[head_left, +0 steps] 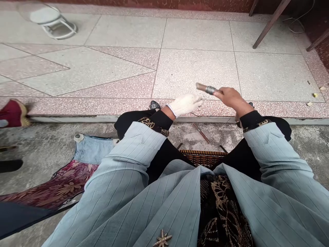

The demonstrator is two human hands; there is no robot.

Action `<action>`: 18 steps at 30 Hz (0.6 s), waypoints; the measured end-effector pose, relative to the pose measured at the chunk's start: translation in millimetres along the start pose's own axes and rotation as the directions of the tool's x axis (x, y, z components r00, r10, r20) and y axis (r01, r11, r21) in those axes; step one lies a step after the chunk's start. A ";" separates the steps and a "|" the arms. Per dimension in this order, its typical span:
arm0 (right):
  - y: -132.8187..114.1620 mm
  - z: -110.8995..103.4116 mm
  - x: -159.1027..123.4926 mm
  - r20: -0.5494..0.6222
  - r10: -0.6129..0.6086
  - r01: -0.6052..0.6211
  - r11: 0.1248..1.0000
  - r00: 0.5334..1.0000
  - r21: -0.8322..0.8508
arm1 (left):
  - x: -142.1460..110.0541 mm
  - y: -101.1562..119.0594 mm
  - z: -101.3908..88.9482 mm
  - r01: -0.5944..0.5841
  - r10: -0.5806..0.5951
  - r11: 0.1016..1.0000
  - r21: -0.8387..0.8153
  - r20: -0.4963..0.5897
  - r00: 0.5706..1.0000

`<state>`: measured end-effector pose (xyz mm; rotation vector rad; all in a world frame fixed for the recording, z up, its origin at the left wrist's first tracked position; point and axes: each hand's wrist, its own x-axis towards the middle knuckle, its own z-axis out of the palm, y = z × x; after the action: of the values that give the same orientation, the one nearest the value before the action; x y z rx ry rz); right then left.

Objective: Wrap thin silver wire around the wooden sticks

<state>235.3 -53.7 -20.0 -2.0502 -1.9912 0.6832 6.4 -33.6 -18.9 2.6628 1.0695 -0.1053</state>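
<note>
My right hand [232,97] is bare and wrapped round a short tool [203,87]. The tool's end is brownish and wood-like, with silvery wire wound round its middle, and it points left above the tiled step. Just left of it, my left hand [185,104] wears a white knitted glove, fingers curled together over the step's edge. Whatever those fingers hold, if anything, is hidden. On the concrete between my feet lies a thin tool with a reddish-brown handle [203,134], apart from both hands.
The speckled tile step [195,65] ends in a raised edge before my knees. A woven seat [203,157] shows between my legs. A white stool [48,17] stands far left, wooden legs [272,22] far right. Denim [94,149], floral cloth [69,178] and a red shoe [11,113] are at left.
</note>
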 end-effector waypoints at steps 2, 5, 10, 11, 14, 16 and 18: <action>-2.8 -7.5 -4.0 -0.033 -0.034 0.043 0.955 0.999 0.294 | -1.3 5.7 0.7 -0.044 0.046 0.995 -0.095 0.029 0.999; -9.7 -18.5 -15.3 0.019 -0.140 0.095 0.761 0.990 0.641 | -2.0 10.4 3.6 -0.065 0.069 0.993 -0.102 0.040 0.997; -13.5 -27.6 -28.8 0.084 -0.255 0.088 0.593 0.963 0.800 | 1.7 4.6 6.3 0.026 -0.026 0.999 0.035 0.003 1.000; -12.7 -27.5 -29.4 0.088 -0.262 0.086 0.586 0.961 0.806 | 2.2 3.1 6.5 0.030 -0.030 0.999 0.042 0.003 1.000; -9.7 -25.8 -29.0 0.120 -0.264 0.066 0.602 0.957 0.796 | 2.2 -0.2 7.8 -0.002 0.002 1.000 0.028 -0.003 1.000; -8.7 -25.7 -29.4 0.146 -0.270 0.055 0.618 0.952 0.784 | 2.1 -2.1 9.7 -0.022 0.022 1.000 0.010 -0.008 1.000; -8.9 -27.6 -31.7 0.175 -0.312 0.062 0.623 0.934 0.780 | 2.6 -4.7 11.3 -0.023 0.023 1.000 -0.017 -0.009 1.000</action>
<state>240.5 -79.5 13.9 -1.2401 -1.5590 1.5395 5.4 -31.7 -31.3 2.6623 1.0373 -0.0799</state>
